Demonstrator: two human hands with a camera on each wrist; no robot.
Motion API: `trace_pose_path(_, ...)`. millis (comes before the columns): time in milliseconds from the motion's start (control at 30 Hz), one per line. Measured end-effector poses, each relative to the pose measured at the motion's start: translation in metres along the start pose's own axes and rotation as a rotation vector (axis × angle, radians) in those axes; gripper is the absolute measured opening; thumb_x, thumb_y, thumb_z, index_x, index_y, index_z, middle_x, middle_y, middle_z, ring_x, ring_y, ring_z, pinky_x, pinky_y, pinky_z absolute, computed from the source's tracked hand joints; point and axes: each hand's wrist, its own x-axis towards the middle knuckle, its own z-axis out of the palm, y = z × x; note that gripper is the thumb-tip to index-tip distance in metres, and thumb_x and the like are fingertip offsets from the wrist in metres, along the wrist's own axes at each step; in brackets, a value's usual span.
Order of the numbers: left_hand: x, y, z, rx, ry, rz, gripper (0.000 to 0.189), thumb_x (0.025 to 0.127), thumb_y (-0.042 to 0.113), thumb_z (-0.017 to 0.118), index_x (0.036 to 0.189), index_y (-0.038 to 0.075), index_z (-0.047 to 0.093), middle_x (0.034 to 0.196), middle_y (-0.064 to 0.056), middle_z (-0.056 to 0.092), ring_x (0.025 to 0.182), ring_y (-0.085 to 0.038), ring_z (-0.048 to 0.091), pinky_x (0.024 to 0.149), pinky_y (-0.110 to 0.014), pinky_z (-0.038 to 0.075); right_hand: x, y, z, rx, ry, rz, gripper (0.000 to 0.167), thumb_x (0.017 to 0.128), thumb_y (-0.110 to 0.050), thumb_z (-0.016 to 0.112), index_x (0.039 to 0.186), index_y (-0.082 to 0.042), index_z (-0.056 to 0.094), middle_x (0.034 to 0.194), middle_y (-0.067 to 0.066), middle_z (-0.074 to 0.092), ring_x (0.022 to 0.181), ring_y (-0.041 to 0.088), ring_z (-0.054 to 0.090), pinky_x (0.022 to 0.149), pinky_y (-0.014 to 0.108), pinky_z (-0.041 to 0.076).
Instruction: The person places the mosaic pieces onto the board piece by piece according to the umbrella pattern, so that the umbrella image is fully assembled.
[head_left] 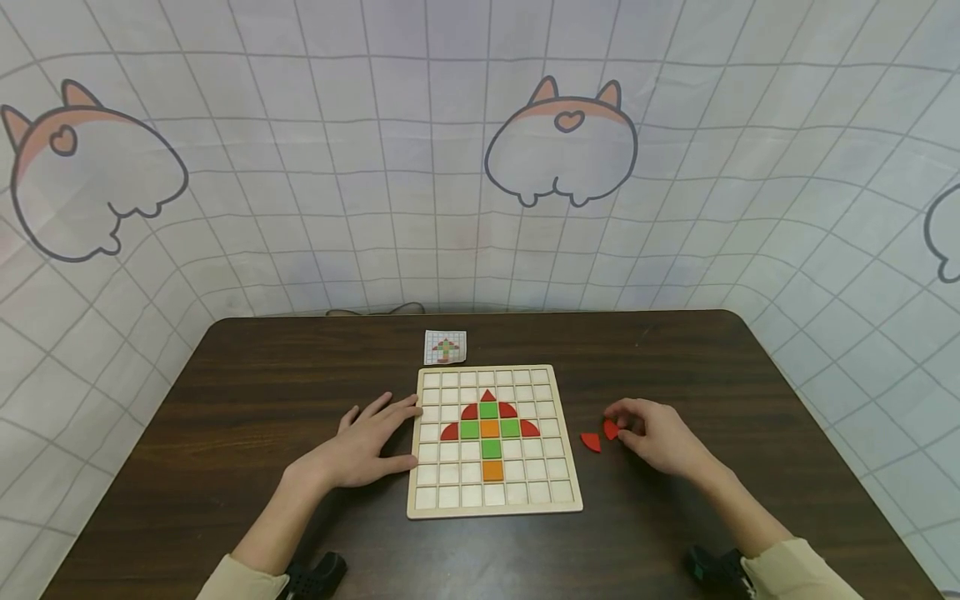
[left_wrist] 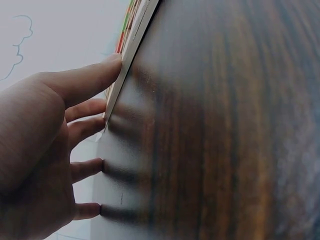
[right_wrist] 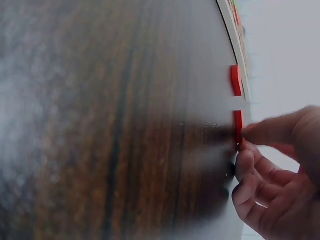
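Observation:
A square wooden grid board (head_left: 450, 497) lies on the table, with red, green and orange pieces set in some of its cells. My left hand (head_left: 362, 447) has its fingers spread; the thumb and some fingertips touch the board's left edge, and other fingertips rest on the tabletop. To the board's right, my right hand (head_left: 663, 437) pinches a red quarter-circle piece (right_wrist: 239, 126) at table level between thumb and forefinger. Another red quarter-circle piece (head_left: 591, 442) lies flat between that hand and the board. A speck of red shows by the palm in the right wrist view; I cannot tell what it is.
Behind the board lies a small printed card (head_left: 446, 347) with a coloured grid pattern. The dark wooden table (head_left: 262, 392) meets a white grid-patterned curtain (head_left: 337, 208) on its far side. A thin cable (head_left: 408, 307) runs along the back edge.

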Motion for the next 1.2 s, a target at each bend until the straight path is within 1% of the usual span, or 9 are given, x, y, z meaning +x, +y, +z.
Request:
trace_pose_path(233, 0.0002, 0.0002, -0.0002, -0.01, -0.003, -0.005, 0.072, 0.097, 0.042, 0.071, 0.157, 0.013, 0.042, 0.167, -0.008, 0.027, 0.154, -0.042, 0.012, 0.111, -0.077, 0.007, 0.0004, -0.0011, 0.0026, -0.037, 0.009, 0.057, 0.025, 0.091, -0.022, 0.081, 0.107, -0.006, 0.07, 0.079, -0.005, 0.055, 0.06, 0.009, 0.047, 0.056, 0.028, 0.04)
trace_pose_path(300, 0.0002, 0.0004, -0.0003, -0.011, -0.004, -0.006, 0.072, 0.097, 0.042, 0.071, 0.157, 0.013, 0.042, 0.167, -0.008, 0.027, 0.154, -0.042, 0.012, 0.111, -0.077, 0.007, 0.0005, -0.0012, 0.0026, -0.046, 0.003, 0.068, 0.024, 0.091, -0.022, 0.081, 0.105, -0.006, 0.07, 0.076, -0.005, 0.054, 0.059, 0.009, 0.046, 0.055, 0.028, 0.039)
trace_pose_path(433, 0.0003, 0.0004, -0.0008, -0.011, -0.003, -0.004, 0.072, 0.097, 0.043, 0.071, 0.157, 0.013, 0.042, 0.167, -0.008, 0.028, 0.154, -0.042, 0.012, 0.111, -0.077, 0.007, 0.0008, -0.0003, 0.0008, -0.043, -0.013, 0.042, 0.015, 0.092, -0.009, 0.076, 0.106, -0.007, 0.072, 0.073, -0.006, 0.054, 0.058, 0.008, 0.046, 0.055, 0.027, 0.039)
trace_pose_path(567, 0.0004, 0.0005, -0.0014, -0.006, -0.001, -0.001, 0.072, 0.097, 0.043, 0.071, 0.157, 0.014, 0.042, 0.167, -0.009, 0.028, 0.154, -0.043, 0.013, 0.111, -0.077, 0.008, 0.0009, 0.001, -0.0011, -0.039, -0.015, 0.012, 0.023, 0.092, 0.0, 0.072, 0.113, -0.007, 0.074, 0.076, -0.007, 0.056, 0.061, 0.007, 0.048, 0.056, 0.028, 0.041)
trace_pose_path(667, 0.0003, 0.0008, -0.0015, -0.009, -0.004, -0.006, 0.072, 0.097, 0.042, 0.071, 0.157, 0.014, 0.042, 0.167, -0.008, 0.028, 0.154, -0.042, 0.013, 0.111, -0.077, 0.008, 0.0013, 0.0008, -0.0012, -0.049, 0.0, 0.03, 0.025, 0.091, -0.005, 0.076, 0.116, -0.003, 0.071, 0.079, -0.004, 0.057, 0.062, 0.009, 0.048, 0.057, 0.029, 0.041)
trace_pose_path(767, -0.0001, 0.0011, -0.0014, -0.015, -0.007, -0.011, 0.072, 0.097, 0.042, 0.071, 0.157, 0.013, 0.042, 0.167, -0.008, 0.028, 0.154, -0.042, 0.013, 0.111, -0.077, 0.008, 0.0018, 0.0005, -0.0003, -0.067, 0.014, 0.074, 0.027, 0.09, -0.015, 0.08, 0.112, -0.002, 0.07, 0.081, -0.002, 0.057, 0.062, 0.011, 0.047, 0.058, 0.03, 0.041)
trace_pose_path(867, -0.0002, 0.0013, -0.0012, -0.018, -0.006, -0.013, 0.072, 0.097, 0.042, 0.071, 0.157, 0.013, 0.042, 0.167, -0.008, 0.028, 0.154, -0.042, 0.012, 0.111, -0.077, 0.007, 0.002, 0.001, 0.0006, -0.07, 0.011, 0.089, 0.021, 0.09, -0.016, 0.08, 0.106, -0.005, 0.072, 0.083, -0.001, 0.058, 0.065, 0.013, 0.048, 0.06, 0.031, 0.042)
trace_pose_path(1000, 0.0, 0.0014, -0.0009, -0.019, -0.003, -0.013, 0.072, 0.097, 0.041, 0.072, 0.157, 0.014, 0.043, 0.167, -0.008, 0.028, 0.154, -0.042, 0.012, 0.111, -0.077, 0.007, 0.0026, 0.0017, 0.0008, -0.085, 0.009, 0.055, 0.014, 0.091, -0.01, 0.078, 0.104, -0.008, 0.075, 0.087, -0.001, 0.06, 0.071, 0.013, 0.05, 0.063, 0.033, 0.044)
trace_pose_path(1200, 0.0, 0.0012, -0.001, -0.018, -0.003, -0.008, 0.072, 0.097, 0.041, 0.071, 0.157, 0.014, 0.043, 0.167, -0.008, 0.028, 0.154, -0.042, 0.012, 0.111, -0.077, 0.007, 0.0032, -0.0001, 0.0014, -0.095, 0.01, 0.043, 0.024, 0.091, -0.016, 0.08, 0.112, -0.006, 0.074, 0.099, 0.008, 0.064, 0.071, 0.013, 0.05, 0.064, 0.033, 0.044)
